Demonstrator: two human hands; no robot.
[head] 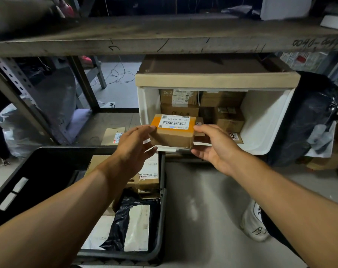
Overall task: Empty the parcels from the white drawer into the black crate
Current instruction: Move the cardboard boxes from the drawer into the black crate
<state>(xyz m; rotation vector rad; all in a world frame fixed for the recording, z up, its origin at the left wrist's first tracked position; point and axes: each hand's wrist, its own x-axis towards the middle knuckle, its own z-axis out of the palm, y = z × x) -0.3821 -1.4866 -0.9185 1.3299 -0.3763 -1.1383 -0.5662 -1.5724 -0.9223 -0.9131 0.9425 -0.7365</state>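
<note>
Holding the orange-taped parcel (173, 130) endwise between my left hand (133, 146) and right hand (212, 146), just before the white drawer (264, 120); its long axis runs left-right, black crate (162, 200) apparently below-left, nearer my left.

Matt brown cardboard parcel (173, 136), glossy orange tape and a paper label noted. White drawer (264, 120): smooth plastic. Black crate (162, 200): matt plastic. Shelf board (164, 35): rough, scuffed.
</note>
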